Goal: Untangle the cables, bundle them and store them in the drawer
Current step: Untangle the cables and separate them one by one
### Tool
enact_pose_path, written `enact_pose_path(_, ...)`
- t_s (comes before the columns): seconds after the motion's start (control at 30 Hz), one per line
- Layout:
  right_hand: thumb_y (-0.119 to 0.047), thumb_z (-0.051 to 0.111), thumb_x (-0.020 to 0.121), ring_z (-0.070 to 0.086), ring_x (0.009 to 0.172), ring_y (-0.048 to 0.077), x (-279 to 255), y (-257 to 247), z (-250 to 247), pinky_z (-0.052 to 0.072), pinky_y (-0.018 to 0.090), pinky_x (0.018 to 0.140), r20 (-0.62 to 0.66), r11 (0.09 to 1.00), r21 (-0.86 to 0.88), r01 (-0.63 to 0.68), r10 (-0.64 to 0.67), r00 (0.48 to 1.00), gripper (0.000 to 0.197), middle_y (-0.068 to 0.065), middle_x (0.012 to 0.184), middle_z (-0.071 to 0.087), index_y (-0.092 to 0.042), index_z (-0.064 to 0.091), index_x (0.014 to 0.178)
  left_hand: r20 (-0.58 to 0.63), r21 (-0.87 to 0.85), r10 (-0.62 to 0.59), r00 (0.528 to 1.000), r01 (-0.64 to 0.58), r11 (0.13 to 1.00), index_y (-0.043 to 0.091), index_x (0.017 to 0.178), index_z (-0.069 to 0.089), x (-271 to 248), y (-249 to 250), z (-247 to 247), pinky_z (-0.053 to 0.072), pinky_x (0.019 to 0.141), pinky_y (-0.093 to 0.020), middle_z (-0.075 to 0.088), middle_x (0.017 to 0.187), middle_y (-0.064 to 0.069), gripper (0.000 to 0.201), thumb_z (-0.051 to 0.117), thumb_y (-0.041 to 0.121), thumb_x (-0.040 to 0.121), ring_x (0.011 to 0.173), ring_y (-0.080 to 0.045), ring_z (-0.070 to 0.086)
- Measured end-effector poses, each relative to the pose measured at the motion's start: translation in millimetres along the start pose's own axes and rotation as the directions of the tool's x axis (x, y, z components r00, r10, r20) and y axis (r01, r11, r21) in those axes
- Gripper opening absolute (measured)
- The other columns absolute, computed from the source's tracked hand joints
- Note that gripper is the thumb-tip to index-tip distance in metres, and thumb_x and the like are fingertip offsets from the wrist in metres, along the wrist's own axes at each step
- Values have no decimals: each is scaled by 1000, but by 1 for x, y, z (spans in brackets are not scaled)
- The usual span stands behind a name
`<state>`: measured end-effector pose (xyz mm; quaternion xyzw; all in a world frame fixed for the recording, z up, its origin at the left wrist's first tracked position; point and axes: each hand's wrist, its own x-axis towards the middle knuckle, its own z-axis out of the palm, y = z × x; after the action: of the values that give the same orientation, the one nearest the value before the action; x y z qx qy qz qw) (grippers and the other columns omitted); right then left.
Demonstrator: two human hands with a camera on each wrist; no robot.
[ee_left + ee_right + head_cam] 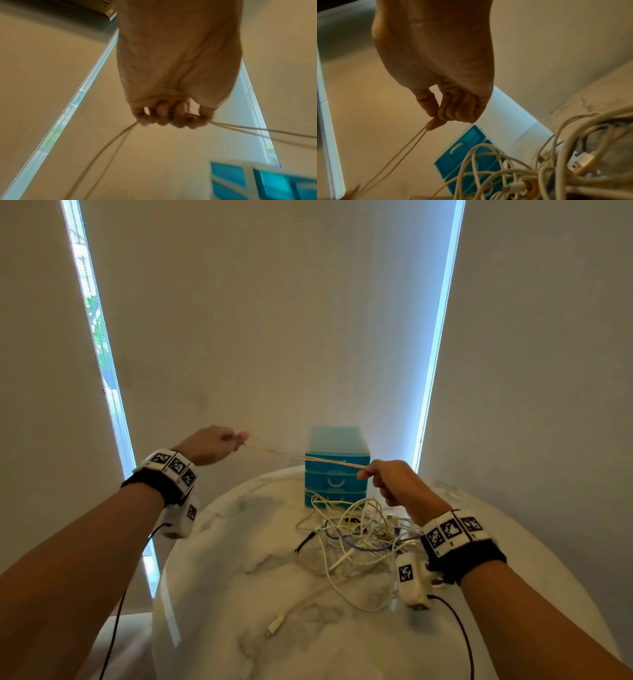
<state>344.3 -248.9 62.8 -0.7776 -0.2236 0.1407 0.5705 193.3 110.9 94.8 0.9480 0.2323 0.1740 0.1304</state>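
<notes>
A thin beige cable is stretched taut as a doubled strand between both hands, above the table. My left hand grips one end at upper left; its curled fingers hold the cable, and two strands trail down from the fist. My right hand pinches the other end between thumb and forefinger, with the cable running away down-left. Below lies a tangled pile of white, beige and dark cables. The blue drawer unit stands behind the pile, all drawers closed.
The round white marble table carries everything. A loose white cable end with a plug trails toward the front edge. Pale roller blinds hang behind, with window strips left and right. Black wires run from both wrist cameras.
</notes>
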Motion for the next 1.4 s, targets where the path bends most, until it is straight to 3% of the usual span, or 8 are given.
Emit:
enact_pose_path(0.17, -35, 41, 110, 46, 69, 11, 20, -4, 20, 40, 26, 59, -60, 988, 121, 94, -88, 994, 33, 0, 87, 53, -11, 59, 124, -491, 160, 155, 857, -86, 983, 28, 100, 58, 24, 41, -35, 32, 99, -48, 56, 110, -7, 22, 39, 29, 111, 118, -35, 50)
enact_pose_path(0.27, -34, 42, 112, 53, 80, 15, 21, 10, 18, 46, 32, 67, -77, 994, 20, 109, -108, 991, 27, 5, 99, 62, -15, 60, 119, -135, 364, -8, 991, 57, 930, 32, 120, 60, 20, 31, -3, 29, 111, -51, 55, 133, -10, 26, 36, 37, 110, 135, -37, 43)
enact_pose_path(0.37, -24, 50, 112, 58, 79, 16, 12, 27, 15, 48, 30, 68, -84, 983, -108, 151, -161, 983, 20, 6, 95, 67, -14, 67, 112, 205, 537, -279, 938, 131, 834, 21, 158, 43, 2, 27, 44, 16, 128, -56, 27, 168, -18, 54, 30, 48, 113, 157, -39, 21)
enact_pose_path(0.5, -16, 60, 109, 64, 78, 13, 9, 43, 14, 47, 19, 66, -88, 956, -168, 240, -258, 962, 18, 0, 90, 72, -17, 78, 112, 106, 115, 127, 986, -139, 984, 18, 150, 55, -14, 88, 70, 28, 123, -46, 46, 156, -13, 42, 41, 31, 113, 147, -34, 36)
enact_pose_path(0.67, -23, 72, 102, 75, 82, 14, 4, 45, 20, 57, 27, 77, -120, 936, -103, 335, -346, 930, 15, -3, 94, 78, -19, 82, 112, 132, -610, 346, 929, -198, 767, 28, 137, 63, -50, 179, 95, 53, 98, -30, 73, 118, 12, 64, 24, 70, 109, 113, -8, 68)
enact_pose_path(0.9, -32, 86, 91, 78, 86, 12, 0, 57, 6, 64, 25, 76, -238, 927, 165, 336, -293, 926, 30, 3, 101, 77, -14, 69, 109, 187, -573, 337, 923, -176, 801, 27, 113, 78, -48, 191, 131, 51, 105, -39, 75, 125, 3, 97, -3, 79, 101, 116, -15, 66)
enact_pose_path(1.2, -33, 78, 98, 72, 100, 5, 12, 109, -7, 63, 26, 81, -135, 944, -149, 295, -315, 939, 15, -13, 103, 79, -31, 81, 112, 58, -784, 103, 993, -18, 620, 15, 93, 60, -48, 175, 149, 40, 67, -30, 54, 82, 2, 59, 48, 72, 103, 73, -12, 48)
enact_pose_path(1.4, -31, 85, 92, 77, 86, 1, 5, 97, -30, 61, 24, 87, -577, 922, -47, 385, -340, 743, 15, -13, 91, 82, -30, 84, 107, 35, -777, 196, 980, -97, 622, 20, 86, 61, -62, 178, 163, 46, 69, -24, 62, 73, 10, 38, 76, 54, 95, 67, -2, 56)
